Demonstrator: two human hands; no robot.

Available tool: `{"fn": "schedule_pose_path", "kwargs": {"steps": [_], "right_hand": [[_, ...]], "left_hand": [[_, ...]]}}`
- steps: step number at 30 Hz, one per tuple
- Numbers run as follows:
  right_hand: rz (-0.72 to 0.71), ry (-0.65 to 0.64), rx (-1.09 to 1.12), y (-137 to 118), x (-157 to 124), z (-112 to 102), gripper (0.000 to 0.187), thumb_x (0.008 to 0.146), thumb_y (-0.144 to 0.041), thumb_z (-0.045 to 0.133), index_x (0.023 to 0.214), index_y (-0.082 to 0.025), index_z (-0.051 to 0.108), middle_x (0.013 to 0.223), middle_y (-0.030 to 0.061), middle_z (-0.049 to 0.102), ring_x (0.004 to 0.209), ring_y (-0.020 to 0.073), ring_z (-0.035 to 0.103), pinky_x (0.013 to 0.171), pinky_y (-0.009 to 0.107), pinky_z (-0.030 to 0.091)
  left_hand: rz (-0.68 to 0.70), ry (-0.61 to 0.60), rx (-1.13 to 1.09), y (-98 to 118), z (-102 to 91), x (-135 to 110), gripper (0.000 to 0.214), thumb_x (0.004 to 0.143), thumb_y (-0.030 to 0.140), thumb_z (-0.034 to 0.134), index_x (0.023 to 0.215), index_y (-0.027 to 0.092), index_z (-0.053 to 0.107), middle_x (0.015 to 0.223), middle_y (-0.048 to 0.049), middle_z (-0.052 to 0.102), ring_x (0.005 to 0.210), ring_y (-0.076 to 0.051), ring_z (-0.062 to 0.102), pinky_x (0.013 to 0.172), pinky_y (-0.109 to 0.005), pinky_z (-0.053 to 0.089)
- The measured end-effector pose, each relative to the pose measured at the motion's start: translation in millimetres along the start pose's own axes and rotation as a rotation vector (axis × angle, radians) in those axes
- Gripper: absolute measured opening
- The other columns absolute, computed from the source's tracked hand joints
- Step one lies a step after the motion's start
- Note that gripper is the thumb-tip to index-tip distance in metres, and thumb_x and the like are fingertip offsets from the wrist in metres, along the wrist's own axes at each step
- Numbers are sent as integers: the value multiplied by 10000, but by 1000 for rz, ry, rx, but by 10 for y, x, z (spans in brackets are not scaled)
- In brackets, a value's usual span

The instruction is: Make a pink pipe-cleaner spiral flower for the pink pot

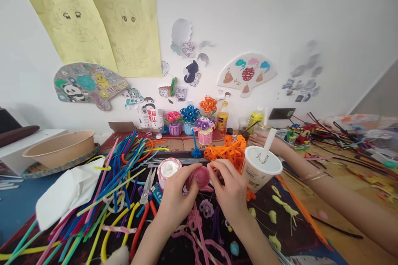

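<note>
My left hand grips a flat pink coil that looks wound from pipe cleaner, thumb across its face. The fingertips of my right hand pinch together at the coil's right edge. Just left of the coil stands a small pink-and-white pot with white stuffing inside. Below my hands lie long pink pipe cleaners and a small lavender pipe-cleaner flower. Scissors rest by my left wrist, blades pointing away.
Colourful pipe cleaners spread across the left, beside a white cloth-like sheet. An orange bundle and a lidded cup with straw stand right. Potted pipe-cleaner flowers line the back. Another person's arm reaches in from the right.
</note>
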State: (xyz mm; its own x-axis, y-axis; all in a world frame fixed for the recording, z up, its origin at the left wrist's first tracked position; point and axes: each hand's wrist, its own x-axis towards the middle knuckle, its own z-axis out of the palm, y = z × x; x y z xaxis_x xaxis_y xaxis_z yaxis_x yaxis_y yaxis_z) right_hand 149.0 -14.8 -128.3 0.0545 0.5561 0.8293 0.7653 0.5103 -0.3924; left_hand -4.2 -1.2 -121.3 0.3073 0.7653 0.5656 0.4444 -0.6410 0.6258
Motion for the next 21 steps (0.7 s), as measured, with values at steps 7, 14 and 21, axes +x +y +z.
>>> {"fn": "schedule_pose_path", "kwargs": {"steps": [7,14,21], "right_hand": [[-146,-1,-86,41,11,-15,162,951,-182,525,958,-178,687,887,84,728,788,212,693,754,327,536],[-266,-33,-189,2,7,-22,148,930,-113,539,926,-112,687,821,102,722,717,217,671,681,333,520],[-308,-4,-262,-26,19,-17,159,925,-93,525,868,-110,673,750,99,711,670,206,661,636,318,511]], "left_hand": [[17,-12,17,8,-7,-5,295,891,155,462,1150,212,593,1082,-53,707,974,-184,656,857,-332,518],[41,-19,44,-9,6,-16,306,886,132,466,1156,218,580,1062,-49,703,937,-169,653,824,-301,509],[65,-26,57,19,12,-9,321,873,97,467,1147,218,581,1033,-48,696,933,-161,643,821,-287,501]]}}
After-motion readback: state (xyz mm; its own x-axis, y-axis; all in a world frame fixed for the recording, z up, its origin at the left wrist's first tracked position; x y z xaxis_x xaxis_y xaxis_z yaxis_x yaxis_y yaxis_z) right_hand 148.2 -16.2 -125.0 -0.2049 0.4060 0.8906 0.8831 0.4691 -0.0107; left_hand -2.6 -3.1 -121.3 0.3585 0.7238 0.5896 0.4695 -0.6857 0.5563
